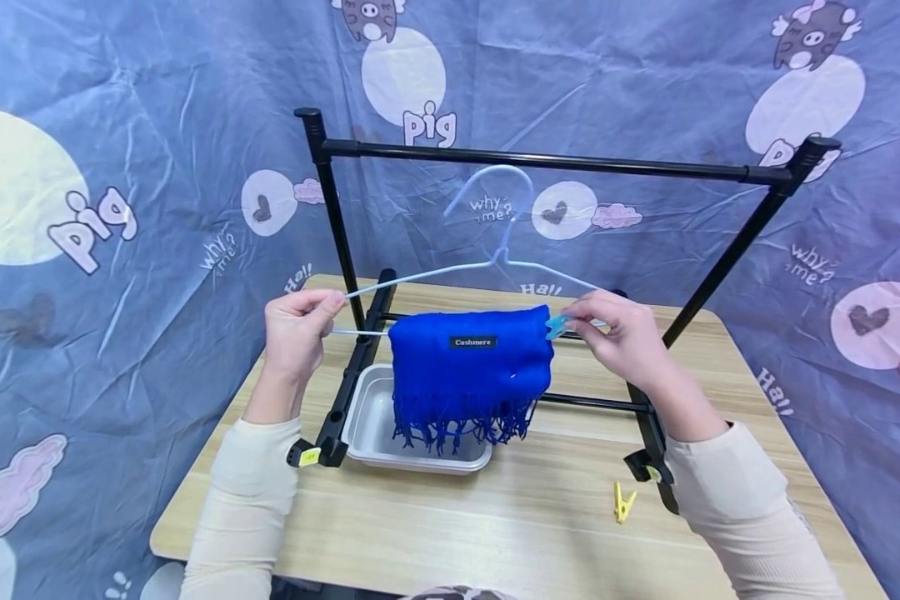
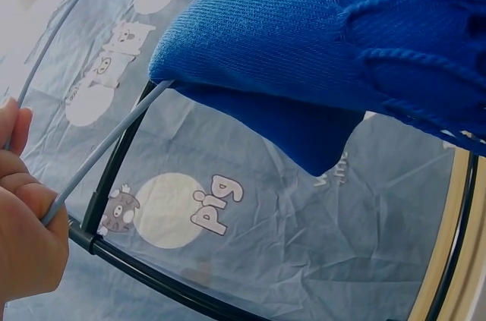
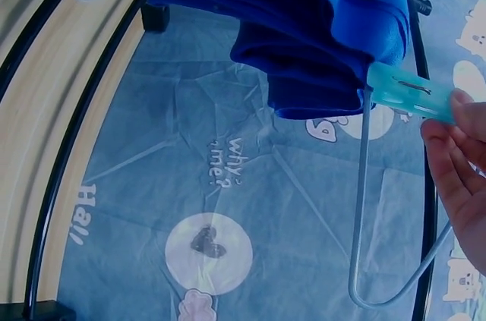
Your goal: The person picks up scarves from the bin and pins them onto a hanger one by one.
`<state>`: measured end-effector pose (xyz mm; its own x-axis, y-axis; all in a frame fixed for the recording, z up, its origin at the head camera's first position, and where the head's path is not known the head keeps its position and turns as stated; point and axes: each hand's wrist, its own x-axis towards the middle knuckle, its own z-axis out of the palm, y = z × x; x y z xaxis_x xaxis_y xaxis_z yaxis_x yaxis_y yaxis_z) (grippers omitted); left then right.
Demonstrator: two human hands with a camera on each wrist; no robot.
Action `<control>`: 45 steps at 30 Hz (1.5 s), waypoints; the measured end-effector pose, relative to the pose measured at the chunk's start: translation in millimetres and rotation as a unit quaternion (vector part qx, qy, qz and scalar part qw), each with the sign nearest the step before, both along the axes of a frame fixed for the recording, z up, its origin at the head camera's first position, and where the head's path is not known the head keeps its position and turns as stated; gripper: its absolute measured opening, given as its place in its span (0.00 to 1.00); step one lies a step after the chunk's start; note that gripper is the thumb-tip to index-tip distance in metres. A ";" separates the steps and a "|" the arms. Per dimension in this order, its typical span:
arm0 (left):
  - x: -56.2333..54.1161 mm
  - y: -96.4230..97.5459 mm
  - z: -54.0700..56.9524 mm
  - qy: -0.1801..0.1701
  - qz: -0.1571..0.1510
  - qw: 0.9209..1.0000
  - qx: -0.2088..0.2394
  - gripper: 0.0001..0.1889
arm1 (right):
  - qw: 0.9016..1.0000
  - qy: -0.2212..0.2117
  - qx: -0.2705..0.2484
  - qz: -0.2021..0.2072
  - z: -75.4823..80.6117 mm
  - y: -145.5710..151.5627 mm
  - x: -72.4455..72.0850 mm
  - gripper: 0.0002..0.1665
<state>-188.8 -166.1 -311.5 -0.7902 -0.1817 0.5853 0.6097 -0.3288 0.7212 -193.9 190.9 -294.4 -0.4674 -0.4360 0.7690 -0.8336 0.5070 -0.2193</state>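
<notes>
A black label (image 1: 473, 342) is showing "Cashmere" in white letters on the blue scarf (image 1: 471, 375), between the left grip (image 1: 295, 333) and the right grip (image 1: 621, 335). The backdrop cloth (image 1: 195, 75) is carrying the rest: "pig" is standing up and left of the left grip, with "why me?" nearer it and "Ha!!" just above. Another "pig" is standing above and right of that grip. Between and above both grips, "why me?" is showing inside the hanger's hook (image 1: 495, 169); "Ha!!" is sitting left of the right grip. Beyond the right grip, "why me?" is standing higher and "Ha!!" lower — a further "pig" is being partly hidden above. Below the left grip, a yellow sticker (image 1: 310, 456) is bearing print — too small for reading.
</notes>
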 end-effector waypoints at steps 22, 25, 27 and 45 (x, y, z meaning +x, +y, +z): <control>-2.7 -0.5 0.3 0.009 -0.013 1.000 0.012 0.13 | 1.000 0.024 0.009 0.002 2.5 -1.5 0.3 0.13; -2.9 -0.8 1.6 0.011 -0.011 1.000 0.013 0.12 | 1.000 0.015 0.001 0.005 3.5 -1.4 0.5 0.13; -2.6 -1.1 1.8 0.009 -0.009 1.000 0.013 0.13 | 1.000 0.012 0.004 0.005 3.3 -1.8 0.1 0.13; -2.4 -4.1 1.0 -0.005 -0.004 1.000 0.015 0.12 | 0.996 -0.070 0.039 -0.042 -4.5 1.7 5.0 0.29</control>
<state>-191.2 -170.3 -310.5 -0.7971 -0.1929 0.5722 0.6003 -0.3561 0.7162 -188.9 192.6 -298.9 -0.6042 -0.4464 0.6601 -0.7521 0.5931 -0.2873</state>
